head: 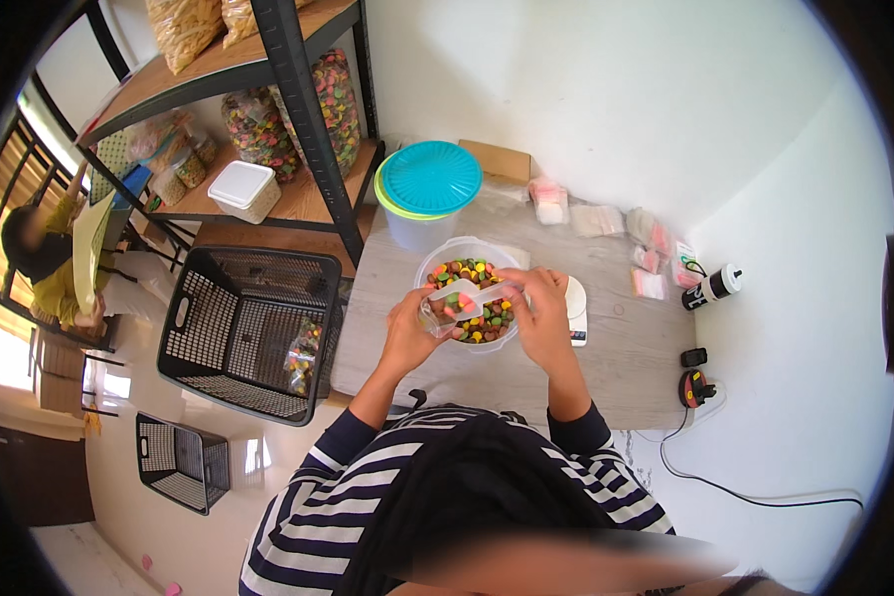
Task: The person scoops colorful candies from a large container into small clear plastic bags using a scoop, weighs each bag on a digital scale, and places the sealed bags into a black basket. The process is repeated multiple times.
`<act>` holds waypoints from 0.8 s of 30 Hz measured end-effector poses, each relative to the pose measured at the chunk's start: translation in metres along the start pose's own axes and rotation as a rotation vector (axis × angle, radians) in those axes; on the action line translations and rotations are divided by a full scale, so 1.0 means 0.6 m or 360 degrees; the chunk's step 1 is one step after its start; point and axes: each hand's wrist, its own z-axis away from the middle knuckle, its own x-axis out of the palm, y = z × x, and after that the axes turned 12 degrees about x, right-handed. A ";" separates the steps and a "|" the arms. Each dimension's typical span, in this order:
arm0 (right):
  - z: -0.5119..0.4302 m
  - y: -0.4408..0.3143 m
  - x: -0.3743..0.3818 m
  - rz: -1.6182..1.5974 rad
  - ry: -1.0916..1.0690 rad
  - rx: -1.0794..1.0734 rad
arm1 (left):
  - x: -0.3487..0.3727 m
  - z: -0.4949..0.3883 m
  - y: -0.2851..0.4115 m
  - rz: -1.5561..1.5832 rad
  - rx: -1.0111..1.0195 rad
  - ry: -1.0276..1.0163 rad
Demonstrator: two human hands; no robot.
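Observation:
A round clear plastic tub holds many small candies in brown, green, yellow, pink and orange. Above it, my right hand grips the handle of a translucent plastic scoop. Several candies lie in the scoop's bowl, which points left. My left hand pinches a small clear plastic bag at the scoop's front end. Whether candies are inside the bag is hard to make out. A white digital scale stands just right of the tub, partly behind my right hand.
Left of the table, a black plastic crate holds filled candy bags. A teal-lidded container, packs of small bags and a bottle line the back. Shelving rises back left. Another person sits far left.

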 end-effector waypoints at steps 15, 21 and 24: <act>0.036 0.152 0.088 0.0234 -0.0021 0.0116 | -0.059 0.041 -0.018 0.0642 -0.0413 0.0085; 0.058 0.154 0.100 0.0242 -0.0127 0.0139 | -0.055 0.051 -0.065 0.0613 -0.0386 0.0088; 0.056 0.167 0.096 0.0312 -0.0026 0.0132 | -0.054 0.044 -0.079 0.0458 -0.0337 0.0043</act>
